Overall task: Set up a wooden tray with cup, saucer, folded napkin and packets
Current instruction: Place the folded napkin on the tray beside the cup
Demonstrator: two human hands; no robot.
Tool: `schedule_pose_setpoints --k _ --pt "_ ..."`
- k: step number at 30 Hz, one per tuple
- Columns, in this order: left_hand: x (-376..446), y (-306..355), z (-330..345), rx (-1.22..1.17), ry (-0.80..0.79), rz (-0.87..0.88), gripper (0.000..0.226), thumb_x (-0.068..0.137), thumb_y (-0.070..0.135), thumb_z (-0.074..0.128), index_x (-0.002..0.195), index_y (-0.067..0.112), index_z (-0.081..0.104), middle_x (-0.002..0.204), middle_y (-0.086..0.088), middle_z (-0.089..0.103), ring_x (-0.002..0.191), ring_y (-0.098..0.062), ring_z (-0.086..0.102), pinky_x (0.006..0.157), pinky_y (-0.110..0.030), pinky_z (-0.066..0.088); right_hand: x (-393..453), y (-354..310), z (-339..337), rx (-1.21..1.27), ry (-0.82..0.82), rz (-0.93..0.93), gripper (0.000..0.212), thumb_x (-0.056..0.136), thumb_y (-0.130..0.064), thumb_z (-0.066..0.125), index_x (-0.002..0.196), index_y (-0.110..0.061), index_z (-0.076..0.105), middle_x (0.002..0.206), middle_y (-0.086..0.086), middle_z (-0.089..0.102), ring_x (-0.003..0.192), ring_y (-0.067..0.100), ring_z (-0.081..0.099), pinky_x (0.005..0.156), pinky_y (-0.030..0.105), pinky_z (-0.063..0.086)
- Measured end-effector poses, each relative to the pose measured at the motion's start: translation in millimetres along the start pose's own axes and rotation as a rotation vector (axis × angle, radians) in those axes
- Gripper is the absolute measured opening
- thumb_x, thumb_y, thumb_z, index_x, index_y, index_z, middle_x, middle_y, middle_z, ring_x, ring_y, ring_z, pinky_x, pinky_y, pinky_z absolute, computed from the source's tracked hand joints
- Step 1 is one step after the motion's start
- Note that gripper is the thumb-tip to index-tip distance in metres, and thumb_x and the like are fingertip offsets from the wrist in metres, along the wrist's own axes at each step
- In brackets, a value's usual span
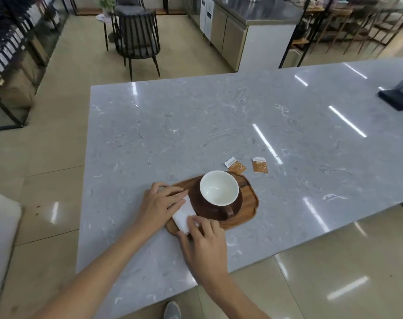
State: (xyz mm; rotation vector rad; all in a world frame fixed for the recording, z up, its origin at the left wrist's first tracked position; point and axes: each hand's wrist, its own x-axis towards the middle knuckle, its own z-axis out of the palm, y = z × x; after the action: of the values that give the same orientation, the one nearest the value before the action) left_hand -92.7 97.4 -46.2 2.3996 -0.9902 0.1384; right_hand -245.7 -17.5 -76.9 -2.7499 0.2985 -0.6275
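Both hands pressed flat fingers on the soft white folded napkin (183, 215), left hand (160, 204) and right hand (204, 244). It lay on the brown wooden tray (251, 203) beside the brown cup (218, 192). Light and floppy, it probably lifted best by its edges.

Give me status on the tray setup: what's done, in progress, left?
Done: cup sits on its saucer on the wooden tray. In hand: left hand and right hand are both on the folded napkin at the tray's left end. Left: two packets lie on the counter beyond the tray.
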Motion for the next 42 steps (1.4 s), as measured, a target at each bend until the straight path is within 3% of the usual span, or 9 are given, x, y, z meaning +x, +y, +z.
schedule_pose_setpoints --k 5,9,13,22,28,32,35,38,42 --pt "8.6 -6.4 3.5 -0.097 -0.065 -0.064 0.047 0.093 0.048 0.047 0.122 0.024 0.075 0.124 0.011 0.073 0.123 -0.03 0.052 0.097 -0.05 0.05 -0.7 4.7 5.8 -0.022 0.061 -0.03 0.03 0.099 -0.041 0.065 0.12 -0.023 0.074 0.124 -0.001 0.073 0.1 0.023 0.065 0.077 0.036 0.054" --pt "11.6 -11.9 4.3 -0.131 -0.119 -0.059 0.047 0.094 0.049 0.046 0.128 0.027 0.07 0.133 0.013 0.067 0.132 -0.025 0.047 0.105 -0.05 0.046 -9.4 6.6 15.8 0.044 0.093 -0.058 0.029 0.1 -0.034 0.065 0.123 -0.02 0.074 0.134 -0.001 0.069 0.109 0.024 0.062 0.09 0.037 0.053" --pt "17.2 -15.4 4.5 -0.155 -0.158 -0.045 0.035 0.097 0.034 0.062 0.132 0.032 0.067 0.141 0.016 0.061 0.138 -0.022 0.041 0.11 -0.05 0.041 -11.2 11.5 20.8 0.136 0.056 -0.075 0.029 0.1 -0.028 0.063 0.127 -0.021 0.071 0.138 -0.004 0.065 0.113 0.023 0.059 0.095 0.038 0.05" --pt "10.3 -12.9 -0.7 -0.233 -0.088 -0.057 0.042 0.099 0.028 0.063 0.141 0.026 0.059 0.148 0.011 0.055 0.139 -0.017 0.04 0.115 -0.039 0.041 -7.6 7.2 4.1 0.356 0.035 0.053 0.033 0.098 -0.034 0.067 0.131 -0.029 0.068 0.142 -0.018 0.06 0.116 0.01 0.054 0.102 0.027 0.046" --pt "10.6 -6.9 -24.2 -0.227 -0.072 -0.049 0.052 0.096 0.049 0.046 0.14 0.026 0.061 0.151 0.01 0.051 0.139 -0.017 0.041 0.115 -0.028 0.032 3.8 11.2 -40.5 0.484 0.084 0.109 0.039 0.096 -0.037 0.069 0.134 -0.032 0.063 0.139 -0.023 0.059 0.13 -0.001 0.053 0.107 0.013 0.039" --pt "23.8 1.5 -39.9 -0.242 0.009 -0.044 0.045 0.096 0.043 0.05 0.133 0.022 0.067 0.144 0.008 0.058 0.134 -0.019 0.048 0.11 -0.025 0.032 16.1 27.4 -69.1 0.486 0.132 0.126 0.032 0.098 -0.042 0.063 0.128 -0.032 0.063 0.128 -0.024 0.06 0.121 0.007 0.06 0.097 0.016 0.048" --pt "39.7 13.0 -42.9 -0.276 0.035 -0.069 0.032 0.099 0.024 0.061 0.13 0.023 0.069 0.139 0.012 0.059 0.129 -0.014 0.051 0.106 -0.014 0.029 28.2 49.0 -89.4 0.488 0.152 0.178 0.027 0.097 -0.04 0.064 0.123 -0.034 0.063 0.115 -0.015 0.062 0.105 0.005 0.064 0.088 0.009 0.046" --pt "61.0 32.2 -39.0 -0.317 -0.002 -0.103 0.033 0.099 0.018 0.061 0.131 0.026 0.068 0.134 0.02 0.057 0.124 -0.005 0.049 0.106 -0.024 0.041 45.8 77.3 -105.1 0.483 0.167 0.212 0.022 0.097 -0.035 0.065 0.119 -0.034 0.065 0.112 -0.015 0.06 0.096 0.006 0.064 0.076 0.009 0.047" --pt "98.5 63.6 -22.4 -0.367 -0.093 -0.153 0.033 0.099 0.024 0.059 0.131 0.026 0.066 0.137 0.011 0.063 0.125 -0.008 0.053 0.108 -0.034 0.046 76.0 128.2 -113.0 0.482 0.108 0.302 0.02 0.098 -0.04 0.06 0.117 -0.036 0.065 0.114 -0.021 0.059 0.097 0.002 0.065 0.065 0.01 0.051"
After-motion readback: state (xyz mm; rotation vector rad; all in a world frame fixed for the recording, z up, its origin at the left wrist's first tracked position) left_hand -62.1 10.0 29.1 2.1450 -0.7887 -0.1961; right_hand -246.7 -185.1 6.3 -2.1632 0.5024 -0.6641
